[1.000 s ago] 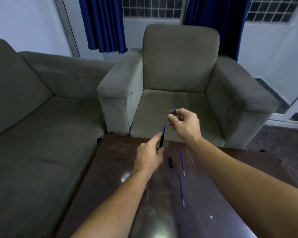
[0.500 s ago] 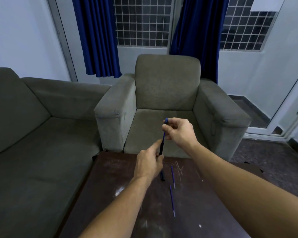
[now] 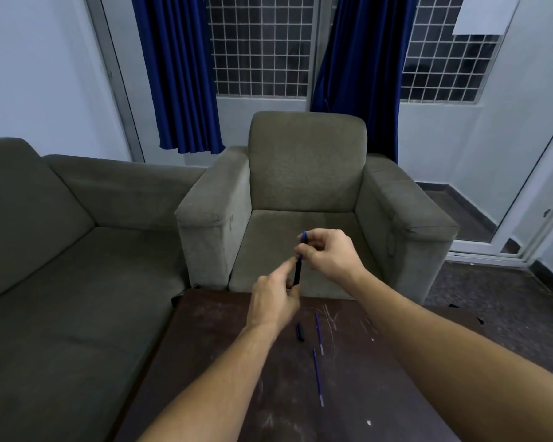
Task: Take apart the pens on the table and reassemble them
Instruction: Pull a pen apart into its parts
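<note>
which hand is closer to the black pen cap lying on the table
Left. The left hand is just above and left of the cap, holding the pen's lower end. The right hand is higher and farther back, pinching its top.

Home living room, grey sofa (image 3: 77,250), armchair (image 3: 307,193), blue curtains (image 3: 179,71)

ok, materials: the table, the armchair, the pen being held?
Table: looks like dark wood or veneer, semi-gloss; pale scratches and dull reflections show. Armchair: grey-green woven fabric, matte and slightly fuzzy. Pen: probably plastic, dark barrel with a blue end; too small to be sure.
</note>
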